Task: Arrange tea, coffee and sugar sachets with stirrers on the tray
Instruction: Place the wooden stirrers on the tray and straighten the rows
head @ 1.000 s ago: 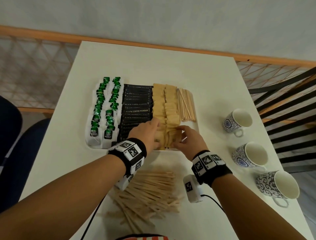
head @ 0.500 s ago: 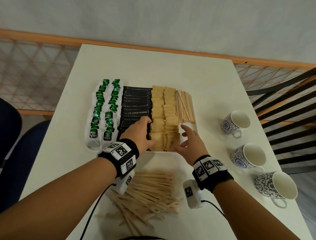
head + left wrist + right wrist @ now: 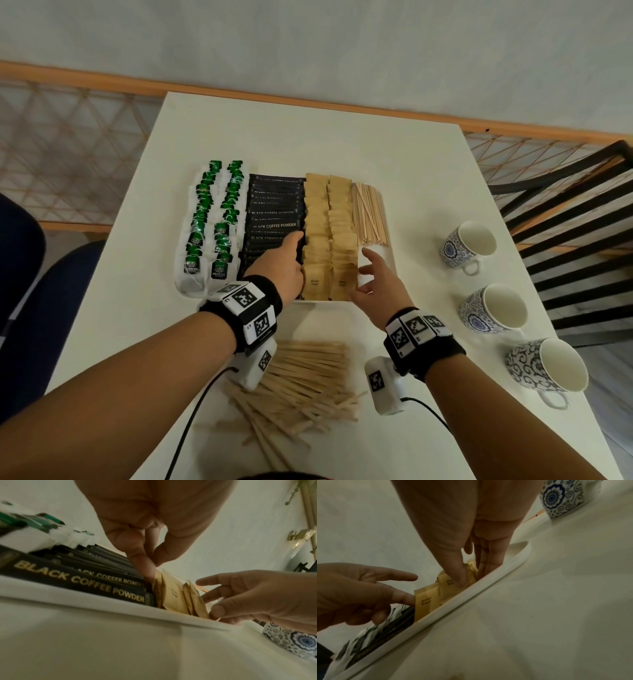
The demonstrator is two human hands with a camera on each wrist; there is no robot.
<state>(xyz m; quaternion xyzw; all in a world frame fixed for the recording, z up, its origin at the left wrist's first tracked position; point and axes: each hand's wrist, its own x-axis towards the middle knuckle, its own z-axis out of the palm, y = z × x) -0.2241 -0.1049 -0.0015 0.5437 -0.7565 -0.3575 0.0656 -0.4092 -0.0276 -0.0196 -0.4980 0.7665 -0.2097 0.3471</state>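
A white tray holds green tea bags, black coffee sachets, two rows of brown sugar sachets and a bundle of wooden stirrers. My left hand lies along the left edge of the sugar rows; its index fingertip presses between coffee and sugar. At the right edge of the sugar, my right hand has its fingers spread, and its thumb touches the front sachet. Neither hand holds anything.
A loose pile of stirrers lies on the white table in front of the tray, between my wrists. Three patterned cups stand along the right edge. A dark chair is at the left.
Both hands had their fingers curled over the front sugar sachets. They have since let go and straightened, moving apart to flank the two sugar rows.
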